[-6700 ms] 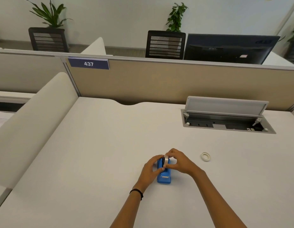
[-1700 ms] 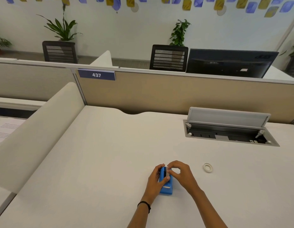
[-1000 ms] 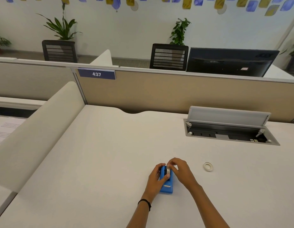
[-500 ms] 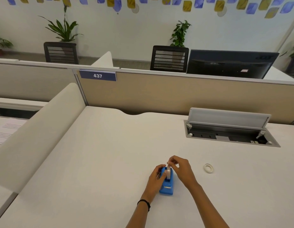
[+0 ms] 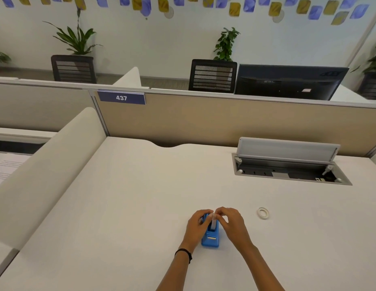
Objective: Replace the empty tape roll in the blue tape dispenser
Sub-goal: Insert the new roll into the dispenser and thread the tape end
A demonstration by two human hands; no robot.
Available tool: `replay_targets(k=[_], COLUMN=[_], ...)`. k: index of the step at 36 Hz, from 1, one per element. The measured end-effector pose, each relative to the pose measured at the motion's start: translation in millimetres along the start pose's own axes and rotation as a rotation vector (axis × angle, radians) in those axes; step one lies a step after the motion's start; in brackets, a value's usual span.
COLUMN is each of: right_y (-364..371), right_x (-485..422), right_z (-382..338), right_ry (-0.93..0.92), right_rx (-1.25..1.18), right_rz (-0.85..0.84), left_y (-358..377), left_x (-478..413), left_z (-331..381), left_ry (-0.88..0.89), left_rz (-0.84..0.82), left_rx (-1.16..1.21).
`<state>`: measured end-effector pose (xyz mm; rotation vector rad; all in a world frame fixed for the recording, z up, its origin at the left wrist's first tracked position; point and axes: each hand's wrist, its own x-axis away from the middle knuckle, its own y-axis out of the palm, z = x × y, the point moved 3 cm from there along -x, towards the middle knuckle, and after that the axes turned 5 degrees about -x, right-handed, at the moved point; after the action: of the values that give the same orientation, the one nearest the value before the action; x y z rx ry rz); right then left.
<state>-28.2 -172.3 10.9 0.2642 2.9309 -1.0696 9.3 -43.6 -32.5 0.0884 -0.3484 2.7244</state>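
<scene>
The blue tape dispenser (image 5: 211, 239) stands on the white desk (image 5: 130, 196), its cutter end toward me. My left hand (image 5: 197, 225) grips its left side. My right hand (image 5: 232, 223) pinches a pale strip of tape (image 5: 213, 222) that runs up from the dispenser's middle to my fingertips. The roll inside the dispenser is mostly hidden by my fingers. A small white empty tape ring (image 5: 263, 212) lies flat on the desk to the right of my right hand, apart from it.
An open cable tray with a raised grey lid (image 5: 288, 162) is sunk into the desk at the back right. A beige partition (image 5: 224, 120) closes the back; a curved cream divider (image 5: 46, 169) borders the left.
My right hand's fingertips have come to meet my left hand's above the dispenser, with the tape strip pulled up between them. The dispenser and the white ring have stayed put.
</scene>
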Motion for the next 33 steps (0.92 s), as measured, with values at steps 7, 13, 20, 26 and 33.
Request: replay_targets(k=[7,13,20,26,33], right_y=[-3.9,-4.2,-4.1,-3.2,-3.8], right_x=[-13.2,-19.5,-34.5,-43.9,-53.0], right_z=[-4.7,-3.8,-2.1,0.0,3.2], right_ry=[0.005,0.017,0.064,0.104,0.162], right_rx=[-0.047,-0.135,-0.144,-0.156,-0.223], right_rz=[-0.003,-0.015,-0.08,-0.109,-0.089], left_y=[-1.8,0.3,1.1,1.9,3.0], left_x=[2.7,-1.6,-4.5,-6.0,-6.1], left_z=[-6.3,-8.4,-11.3,-13.4,-15.6], left_ry=[0.03,0.032,0.033,0.029,0.033], left_rz=[-0.11,-0.072,-0.064,-0.065,-0.064], left_rx=[-0.013,-0.005,-0.033,-0.065,-0.071])
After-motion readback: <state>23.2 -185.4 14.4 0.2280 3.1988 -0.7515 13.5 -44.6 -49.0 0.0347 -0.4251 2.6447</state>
